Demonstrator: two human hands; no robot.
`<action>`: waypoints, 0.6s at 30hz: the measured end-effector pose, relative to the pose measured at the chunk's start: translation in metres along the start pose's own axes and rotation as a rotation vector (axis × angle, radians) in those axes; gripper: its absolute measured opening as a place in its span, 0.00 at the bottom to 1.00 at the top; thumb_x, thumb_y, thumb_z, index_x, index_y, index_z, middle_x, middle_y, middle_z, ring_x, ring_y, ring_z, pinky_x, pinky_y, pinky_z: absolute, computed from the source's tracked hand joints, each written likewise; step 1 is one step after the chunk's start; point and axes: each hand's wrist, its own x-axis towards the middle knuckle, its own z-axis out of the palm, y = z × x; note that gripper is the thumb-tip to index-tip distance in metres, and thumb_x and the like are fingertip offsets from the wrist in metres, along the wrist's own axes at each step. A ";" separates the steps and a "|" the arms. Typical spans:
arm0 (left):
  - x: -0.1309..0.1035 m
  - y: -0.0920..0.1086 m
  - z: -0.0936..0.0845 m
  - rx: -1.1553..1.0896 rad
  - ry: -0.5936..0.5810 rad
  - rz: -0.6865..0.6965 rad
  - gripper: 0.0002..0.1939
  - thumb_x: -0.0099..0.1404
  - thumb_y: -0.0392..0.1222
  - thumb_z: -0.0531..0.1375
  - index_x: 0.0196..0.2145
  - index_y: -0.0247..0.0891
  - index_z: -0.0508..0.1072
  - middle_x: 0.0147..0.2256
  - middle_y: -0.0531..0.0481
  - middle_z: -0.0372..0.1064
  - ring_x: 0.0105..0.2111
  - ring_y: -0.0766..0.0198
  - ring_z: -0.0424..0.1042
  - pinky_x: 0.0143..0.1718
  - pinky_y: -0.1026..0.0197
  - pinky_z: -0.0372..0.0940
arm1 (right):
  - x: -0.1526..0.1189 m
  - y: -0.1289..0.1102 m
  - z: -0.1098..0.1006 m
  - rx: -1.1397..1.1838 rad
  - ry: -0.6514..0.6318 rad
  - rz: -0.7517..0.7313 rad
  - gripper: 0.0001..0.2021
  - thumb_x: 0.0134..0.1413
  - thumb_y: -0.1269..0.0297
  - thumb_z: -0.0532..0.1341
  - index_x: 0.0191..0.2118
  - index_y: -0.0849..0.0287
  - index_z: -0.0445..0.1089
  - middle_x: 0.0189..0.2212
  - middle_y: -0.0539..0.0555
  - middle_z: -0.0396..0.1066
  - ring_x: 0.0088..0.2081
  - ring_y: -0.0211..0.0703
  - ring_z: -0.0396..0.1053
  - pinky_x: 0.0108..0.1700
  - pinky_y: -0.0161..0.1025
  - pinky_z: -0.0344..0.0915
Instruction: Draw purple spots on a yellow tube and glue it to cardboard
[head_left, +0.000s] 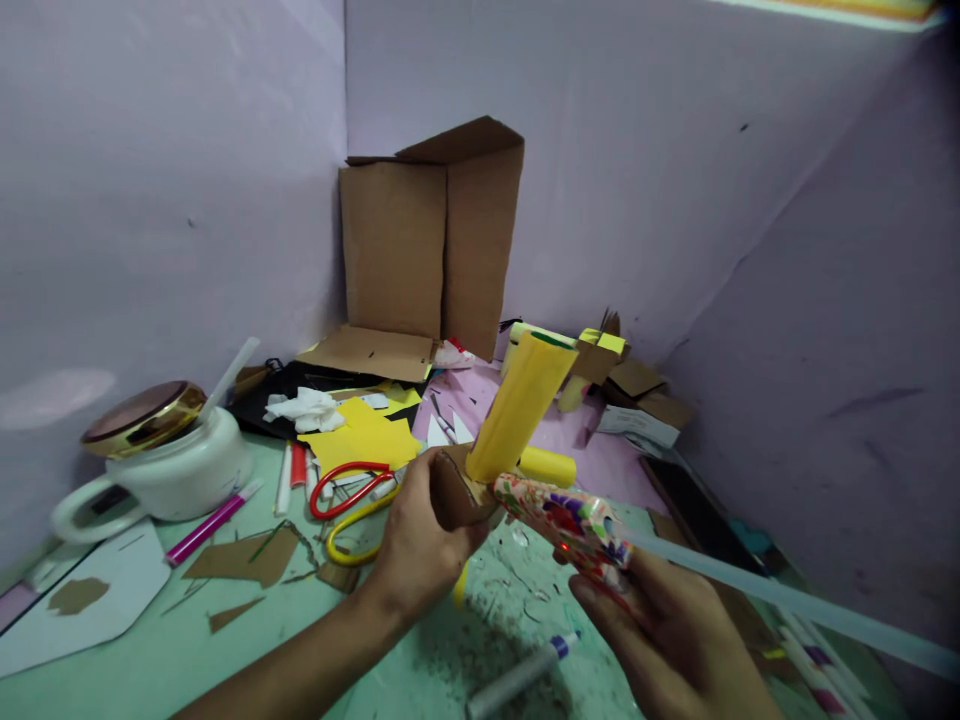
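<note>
My left hand (pixel 427 540) is wrapped round a small cardboard piece (pixel 457 485). A yellow paper tube (pixel 521 405) stands on that piece, tilted slightly right, with a dark green inside at its top. My right hand (pixel 667 620) grips a flower-patterned glue gun (pixel 566 520). Its front end is at the base of the yellow tube, and a long translucent glue stick (pixel 787 590) sticks out of its back. A small red light glows on the gun. Another yellow roll (pixel 549 466) shows behind the cardboard piece.
Red-handled scissors (pixel 351 482) and yellow-handled ones lie left of my left hand. A white mug (pixel 180 465) stands far left. Yellow paper (pixel 360 435) and an upright cardboard box (pixel 397 245) are behind. A grey marker (pixel 517 682) lies in front.
</note>
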 end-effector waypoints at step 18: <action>0.005 0.003 -0.003 -0.211 -0.100 -0.043 0.40 0.41 0.43 0.67 0.52 0.33 0.61 0.50 0.35 0.68 0.49 0.41 0.69 0.48 0.46 0.65 | 0.006 0.002 -0.018 0.150 0.015 0.162 0.13 0.58 0.55 0.55 0.29 0.57 0.67 0.20 0.51 0.66 0.29 0.48 0.69 0.34 0.45 0.69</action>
